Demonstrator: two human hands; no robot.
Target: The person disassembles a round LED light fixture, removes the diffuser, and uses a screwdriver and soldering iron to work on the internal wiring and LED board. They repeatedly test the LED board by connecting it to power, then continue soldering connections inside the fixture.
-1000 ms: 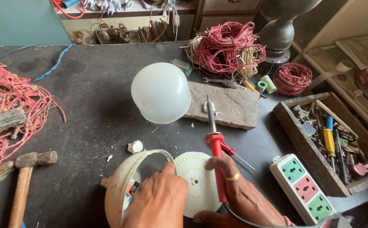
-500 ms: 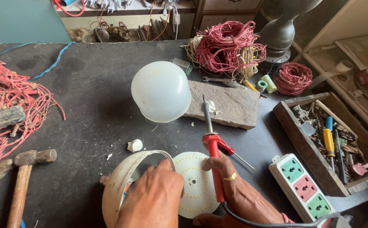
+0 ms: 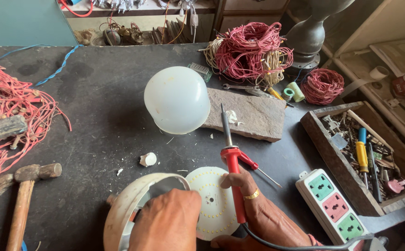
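My left hand [image 3: 167,223] grips a white bowl-shaped lamp housing [image 3: 126,207] lying on its side at the near edge of the dark table. Beside it lies a round white board [image 3: 212,200] dotted with small yellow chips, partly under both hands. My right hand [image 3: 263,214], with a gold ring, holds a red-handled soldering iron [image 3: 232,162] whose metal tip points away toward a flat stone slab [image 3: 251,114]. A frosted white dome cover [image 3: 177,100] rests against that slab.
A hammer [image 3: 23,190] lies at the left by a tangle of red wire [image 3: 7,116]. A power strip [image 3: 335,207] and a wooden tray of tools [image 3: 365,158] sit at the right. Coils of red wire [image 3: 251,51] lie at the back.
The soldering iron has shifted slightly left and tilted more upright in my right hand. My left hand has slid a little further over the lamp housing.
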